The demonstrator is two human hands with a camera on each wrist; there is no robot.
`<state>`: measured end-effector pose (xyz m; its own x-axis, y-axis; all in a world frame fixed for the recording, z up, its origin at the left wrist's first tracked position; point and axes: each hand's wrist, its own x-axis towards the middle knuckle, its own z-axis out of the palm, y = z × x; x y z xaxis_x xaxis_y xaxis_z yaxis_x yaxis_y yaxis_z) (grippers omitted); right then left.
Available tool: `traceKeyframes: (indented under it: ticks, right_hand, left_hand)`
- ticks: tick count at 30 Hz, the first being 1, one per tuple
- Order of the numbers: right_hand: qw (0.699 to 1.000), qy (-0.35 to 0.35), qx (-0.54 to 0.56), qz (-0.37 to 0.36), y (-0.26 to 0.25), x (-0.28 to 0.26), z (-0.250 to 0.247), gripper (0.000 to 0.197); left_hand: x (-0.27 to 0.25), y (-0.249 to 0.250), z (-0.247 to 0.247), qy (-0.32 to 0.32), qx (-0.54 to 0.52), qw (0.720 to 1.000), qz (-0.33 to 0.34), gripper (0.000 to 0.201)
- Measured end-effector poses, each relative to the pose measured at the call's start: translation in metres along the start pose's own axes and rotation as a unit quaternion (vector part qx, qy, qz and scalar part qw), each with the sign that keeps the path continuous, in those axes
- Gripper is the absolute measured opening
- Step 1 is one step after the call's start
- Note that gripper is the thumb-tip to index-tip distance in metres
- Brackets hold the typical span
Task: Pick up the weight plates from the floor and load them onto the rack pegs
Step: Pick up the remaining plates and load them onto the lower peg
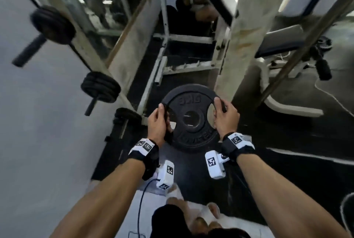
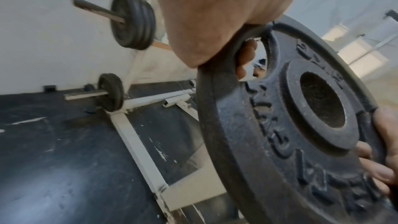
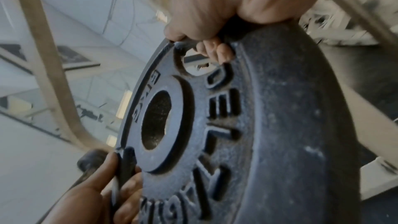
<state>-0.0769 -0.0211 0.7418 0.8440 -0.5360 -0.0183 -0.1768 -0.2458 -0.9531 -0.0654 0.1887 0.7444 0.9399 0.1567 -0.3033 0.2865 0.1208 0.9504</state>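
Observation:
A black cast-iron weight plate [image 1: 189, 103] with raised lettering and a round centre hole is held off the floor in front of me. My left hand [image 1: 160, 121] grips its left rim through a handle slot, and my right hand [image 1: 223, 115] grips the right rim the same way. In the left wrist view the plate [image 2: 290, 142] fills the right side, with my fingers curled through the slot. The right wrist view shows the plate [image 3: 215, 125] close up. To the left, the white rack [image 1: 134, 50] has pegs bearing black plates [image 1: 100, 86], [image 1: 52, 24].
A lower peg with plates [image 1: 127, 116] sits near the floor by the rack's foot. White frame uprights [image 1: 239, 36] stand just beyond the plate. A padded bench [image 1: 281, 40] is at the right. Black rubber flooring [image 1: 287, 138] spreads below, and a pale wall [image 1: 38, 122] is at the left.

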Motion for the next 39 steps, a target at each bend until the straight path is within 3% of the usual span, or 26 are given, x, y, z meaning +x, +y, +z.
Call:
traceKeyframes:
  ticks: [2,7,13,19,27,32,39]
  right_hand:
    - [0.999,-0.047,-0.002,-0.018,-0.008,-0.015,0.036,0.039]
    - [0.992,-0.121,-0.031,-0.027,-0.013,-0.050,0.130,0.040]
    - [0.993,-0.110,-0.047,0.011,-0.003,-0.101,0.256,0.032]
    - [0.986,-0.142,-0.046,0.076,0.041,-0.147,0.376,0.036]
    - [0.985,-0.148,-0.054,0.064,0.171,-0.144,0.482,0.037]
    - [0.989,-0.136,-0.026,0.041,0.263,-0.129,0.548,0.035]
    - [0.992,-0.116,0.029,-0.027,0.362,-0.108,0.634,0.024]
  left_hand:
    - [0.002,-0.005,-0.040,0.036,-0.006,0.999,0.008,0.046]
    - [0.020,-0.022,-0.138,0.081,-0.024,0.996,0.017,0.049]
    - [0.080,-0.052,-0.262,0.084,0.003,0.996,-0.034,0.052]
    - [0.121,-0.093,-0.368,0.100,0.030,0.992,-0.073,0.049]
    - [0.205,-0.227,-0.421,0.109,0.059,0.991,-0.059,0.048]
    - [0.278,-0.316,-0.448,0.106,0.020,0.993,-0.053,0.044]
    - [0.363,-0.413,-0.481,0.092,0.011,0.995,0.022,0.046]
